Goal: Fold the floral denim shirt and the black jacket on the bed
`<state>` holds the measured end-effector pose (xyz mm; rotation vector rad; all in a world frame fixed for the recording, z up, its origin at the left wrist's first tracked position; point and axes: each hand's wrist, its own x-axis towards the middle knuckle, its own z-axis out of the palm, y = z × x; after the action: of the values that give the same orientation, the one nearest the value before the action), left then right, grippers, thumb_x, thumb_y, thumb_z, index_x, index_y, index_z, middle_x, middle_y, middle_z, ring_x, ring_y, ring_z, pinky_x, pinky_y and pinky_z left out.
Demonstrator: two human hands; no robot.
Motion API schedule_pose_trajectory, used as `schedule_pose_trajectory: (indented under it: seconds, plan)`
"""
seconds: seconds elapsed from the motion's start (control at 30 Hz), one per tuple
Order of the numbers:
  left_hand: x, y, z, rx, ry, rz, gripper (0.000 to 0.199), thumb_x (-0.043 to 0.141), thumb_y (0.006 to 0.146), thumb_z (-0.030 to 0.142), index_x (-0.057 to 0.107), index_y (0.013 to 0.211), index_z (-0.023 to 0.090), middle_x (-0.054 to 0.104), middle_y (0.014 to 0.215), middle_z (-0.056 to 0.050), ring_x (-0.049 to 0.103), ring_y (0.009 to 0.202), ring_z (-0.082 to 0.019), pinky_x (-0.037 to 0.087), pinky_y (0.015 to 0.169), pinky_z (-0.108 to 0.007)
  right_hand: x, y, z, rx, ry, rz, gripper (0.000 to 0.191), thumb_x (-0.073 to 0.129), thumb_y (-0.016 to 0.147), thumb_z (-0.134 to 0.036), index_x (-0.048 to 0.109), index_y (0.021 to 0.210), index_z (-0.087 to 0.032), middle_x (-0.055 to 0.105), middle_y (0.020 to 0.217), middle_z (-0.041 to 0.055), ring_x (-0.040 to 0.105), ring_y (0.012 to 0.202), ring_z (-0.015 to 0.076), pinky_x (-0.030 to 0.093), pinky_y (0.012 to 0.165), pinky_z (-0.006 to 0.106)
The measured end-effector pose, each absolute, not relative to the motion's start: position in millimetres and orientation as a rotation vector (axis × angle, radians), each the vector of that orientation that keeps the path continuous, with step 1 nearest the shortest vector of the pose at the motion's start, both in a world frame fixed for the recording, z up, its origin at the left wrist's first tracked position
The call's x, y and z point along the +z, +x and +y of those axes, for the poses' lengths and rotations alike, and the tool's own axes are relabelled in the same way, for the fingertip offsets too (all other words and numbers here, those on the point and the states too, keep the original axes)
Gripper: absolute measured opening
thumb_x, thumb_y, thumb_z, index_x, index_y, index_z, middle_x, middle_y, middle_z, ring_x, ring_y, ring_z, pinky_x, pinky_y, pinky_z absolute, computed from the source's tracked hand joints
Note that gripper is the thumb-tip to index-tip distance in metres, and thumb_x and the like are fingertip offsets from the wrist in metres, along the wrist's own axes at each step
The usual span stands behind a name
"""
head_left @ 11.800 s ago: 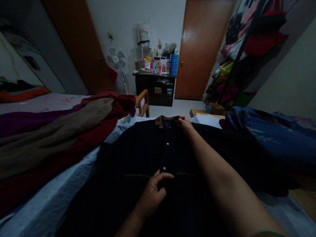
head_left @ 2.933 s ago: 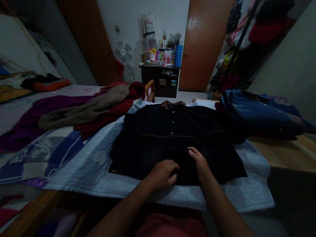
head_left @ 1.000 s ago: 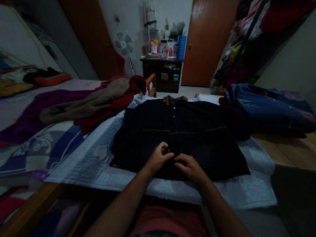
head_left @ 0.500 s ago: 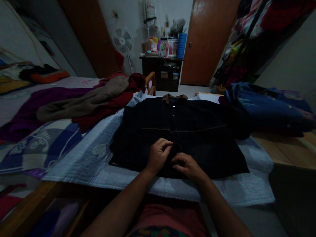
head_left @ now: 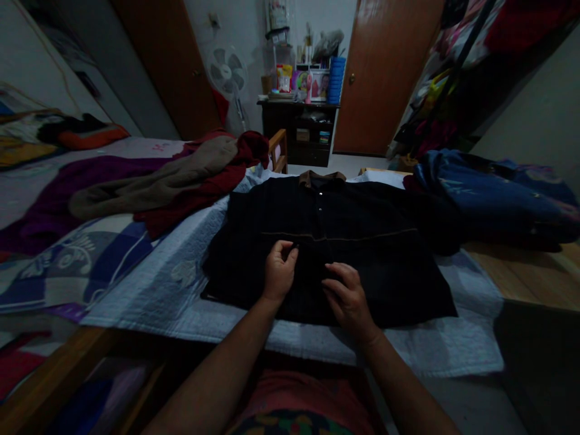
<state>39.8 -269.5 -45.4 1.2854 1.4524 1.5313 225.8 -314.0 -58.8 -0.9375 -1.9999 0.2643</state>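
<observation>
My left hand [head_left: 278, 275] pinches the front of the dark shirt [head_left: 362, 241], which lies flat at the near edge of the bed [head_left: 149, 290]; my right hand [head_left: 347, 299] rests on it, fingers loosely spread.

Bed [head_left: 453, 356] — pale quilt [head_left: 181, 284], dark shirt [head_left: 371, 266] flat on it.
</observation>
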Motion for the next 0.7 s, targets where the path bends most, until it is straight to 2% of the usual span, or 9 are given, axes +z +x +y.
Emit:
schedule_pose_trajectory:
  seconds: [0.17, 0.27, 0.37, 0.47, 0.57, 0.7]
  plan:
    - [-42, 44, -275, 1.421, 1.466, 1.380, 0.011, 0.053, 0.089, 0.030, 0.053, 0.093, 0.020, 0.058, 0.082, 0.002, 0.056, 0.074, -0.012, 0.044, 0.070, -0.023, -65, 218, -312, 0.373, -0.905, -2.230, 0.021, 0.051, 0.089, -0.012, 0.061, 0.104, -0.022, 0.050, 0.139, 0.0110, 0.038, 0.135, 0.0265, 0.039, 0.106, 0.050]
    - [-45, 49, -286, 1.234, 1.658, 1.213, 0.008, 0.054, 0.087, 0.025, 0.058, 0.090, 0.019, 0.061, 0.082, 0.001, 0.058, 0.079, -0.014, 0.045, 0.074, -0.025, -70, 216, -307, 0.451, -0.975, -2.207, 0.026, 0.051, 0.089, -0.013, 0.060, 0.111, -0.022, 0.051, 0.136, 0.0116, 0.039, 0.134, 0.0258, 0.040, 0.105, 0.050]
    - [-50, 53, -293, 1.140, 1.740, 1.105, 0.009, 0.056, 0.083, 0.018, 0.063, 0.088, 0.019, 0.065, 0.085, -0.001, 0.061, 0.083, -0.016, 0.046, 0.078, -0.026, -72, 217, -305, 0.530, -0.999, -2.165, 0.029, 0.052, 0.090, -0.014, 0.060, 0.115, -0.024, 0.059, 0.125, 0.0092, 0.052, 0.120, 0.0228, 0.045, 0.099, 0.044]
    - [-53, 53, -291, 1.152, 1.709, 1.113, 0.009, 0.058, 0.080, 0.017, 0.066, 0.083, 0.018, 0.065, 0.082, -0.002, 0.061, 0.081, -0.016, 0.046, 0.076, -0.026, -71, 218, -306, 0.511, -1.042, -2.117, 0.020, 0.056, 0.088, -0.014, 0.065, 0.104, -0.023, 0.065, 0.104, 0.0066, 0.059, 0.100, 0.0211, 0.050, 0.088, 0.037]
    - [-56, 52, -286, 1.160, 1.687, 1.142, 0.008, 0.061, 0.079, 0.018, 0.068, 0.079, 0.017, 0.064, 0.079, -0.002, 0.062, 0.078, -0.016, 0.046, 0.074, -0.026, -69, 217, -310, 0.418, -1.091, -2.085, 0.015, 0.056, 0.088, -0.014, 0.065, 0.097, -0.022, 0.064, 0.091, 0.0057, 0.060, 0.086, 0.0198, 0.049, 0.076, 0.031]
    - [-62, 49, -280, 1.112, 1.682, 1.132, 0.009, 0.064, 0.076, 0.018, 0.072, 0.080, 0.018, 0.065, 0.080, -0.002, 0.062, 0.079, -0.016, 0.046, 0.074, -0.026, -69, 216, -314, 0.342, -1.147, -2.051, 0.009, 0.055, 0.090, -0.016, 0.062, 0.090, -0.020, 0.060, 0.081, 0.0037, 0.057, 0.076, 0.0180, 0.045, 0.069, 0.028]
